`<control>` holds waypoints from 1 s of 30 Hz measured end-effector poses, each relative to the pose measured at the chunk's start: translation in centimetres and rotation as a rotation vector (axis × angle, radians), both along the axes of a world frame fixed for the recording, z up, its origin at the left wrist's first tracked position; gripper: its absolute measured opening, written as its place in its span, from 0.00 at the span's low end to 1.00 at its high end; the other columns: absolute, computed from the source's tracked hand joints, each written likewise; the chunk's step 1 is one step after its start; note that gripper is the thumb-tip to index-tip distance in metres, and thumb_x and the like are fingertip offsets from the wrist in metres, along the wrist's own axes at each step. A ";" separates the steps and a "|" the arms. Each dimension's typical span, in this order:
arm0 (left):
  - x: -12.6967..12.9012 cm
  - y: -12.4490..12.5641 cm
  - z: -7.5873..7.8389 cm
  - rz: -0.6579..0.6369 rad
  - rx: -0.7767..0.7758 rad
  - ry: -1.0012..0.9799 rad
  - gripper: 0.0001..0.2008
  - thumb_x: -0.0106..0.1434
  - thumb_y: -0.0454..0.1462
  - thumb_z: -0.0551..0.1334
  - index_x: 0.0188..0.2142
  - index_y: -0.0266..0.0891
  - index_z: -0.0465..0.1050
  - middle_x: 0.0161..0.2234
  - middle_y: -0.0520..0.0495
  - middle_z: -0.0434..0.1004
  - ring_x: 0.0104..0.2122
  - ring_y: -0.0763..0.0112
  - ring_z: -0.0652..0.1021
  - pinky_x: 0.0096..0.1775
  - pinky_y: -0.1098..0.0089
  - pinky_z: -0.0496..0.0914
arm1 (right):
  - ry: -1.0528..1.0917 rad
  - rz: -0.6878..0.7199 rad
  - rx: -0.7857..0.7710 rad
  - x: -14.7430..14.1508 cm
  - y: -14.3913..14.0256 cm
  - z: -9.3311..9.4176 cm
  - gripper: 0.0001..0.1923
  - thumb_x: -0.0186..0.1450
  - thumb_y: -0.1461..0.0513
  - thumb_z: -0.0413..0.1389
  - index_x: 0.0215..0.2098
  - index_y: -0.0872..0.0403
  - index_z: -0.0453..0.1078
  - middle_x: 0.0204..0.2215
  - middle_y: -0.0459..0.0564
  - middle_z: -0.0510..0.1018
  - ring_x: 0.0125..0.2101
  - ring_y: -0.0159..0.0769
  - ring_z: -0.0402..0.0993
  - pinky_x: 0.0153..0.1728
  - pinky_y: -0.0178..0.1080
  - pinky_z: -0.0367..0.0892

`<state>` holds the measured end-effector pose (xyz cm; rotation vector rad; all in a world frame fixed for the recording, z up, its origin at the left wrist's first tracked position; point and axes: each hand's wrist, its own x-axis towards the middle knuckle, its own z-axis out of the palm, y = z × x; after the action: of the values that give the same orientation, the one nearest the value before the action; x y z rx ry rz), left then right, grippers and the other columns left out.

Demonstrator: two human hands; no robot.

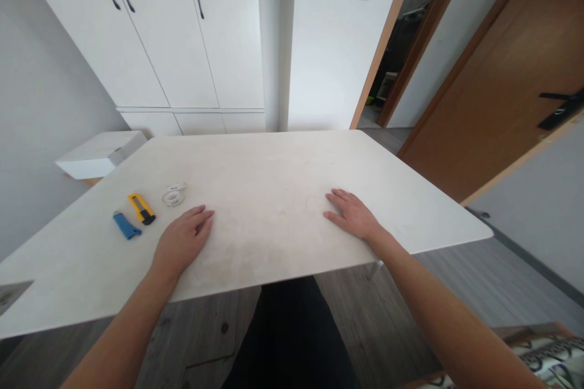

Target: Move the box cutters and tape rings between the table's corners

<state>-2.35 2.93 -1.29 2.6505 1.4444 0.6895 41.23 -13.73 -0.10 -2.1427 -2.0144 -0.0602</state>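
White worktop (274, 194), both palms lay flat, fingers spread, gripping nothing. Left hand (182, 240) sat nearest the tape roll (173, 197) at its 11 o'clock, yellow utility knife (142, 209) and blue lighter (126, 225) toward 9; right hand (353, 216) well apart. I'd pinch the tape by its rim.

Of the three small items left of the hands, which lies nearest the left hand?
The clear tape roll, just beyond the left hand; the yellow cutter and blue lighter lie farther left.

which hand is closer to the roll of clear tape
Left. The left hand lies flat on the table just right of the tape roll, not touching it. The right hand rests flat far off to the tape's right.
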 end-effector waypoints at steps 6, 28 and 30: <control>0.1 -0.1 0.1 0.005 -0.002 -0.010 0.23 0.68 0.48 0.50 0.48 0.42 0.80 0.56 0.45 0.76 0.56 0.58 0.76 0.59 0.58 0.69 | -0.002 0.008 0.007 0.1 0.0 0.1 0.37 0.70 0.41 0.44 0.67 0.54 0.63 0.67 0.59 0.62 0.67 0.51 0.56 0.66 0.55 0.53; 0.6 -0.4 0.3 -0.005 0.013 -0.007 0.20 0.69 0.42 0.51 0.49 0.41 0.79 0.55 0.40 0.77 0.56 0.57 0.76 0.59 0.56 0.68 | 0.136 0.167 -0.038 -9.9 10.9 5.5 0.18 0.73 0.53 0.47 0.50 0.48 0.77 0.52 0.51 0.80 0.51 0.43 0.76 0.54 0.43 0.68; 0.6 -0.6 0.5 -0.010 0.018 -0.012 0.19 0.69 0.41 0.52 0.49 0.42 0.79 0.55 0.41 0.77 0.56 0.58 0.76 0.59 0.56 0.68 | 0.188 0.289 -0.083 -14.9 14.9 6.8 0.17 0.73 0.55 0.49 0.51 0.49 0.76 0.51 0.50 0.80 0.49 0.40 0.77 0.53 0.42 0.68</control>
<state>-1.74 2.34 -0.78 2.6604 1.4281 0.7202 26.37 1.20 6.69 -1.8002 -2.2202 0.2615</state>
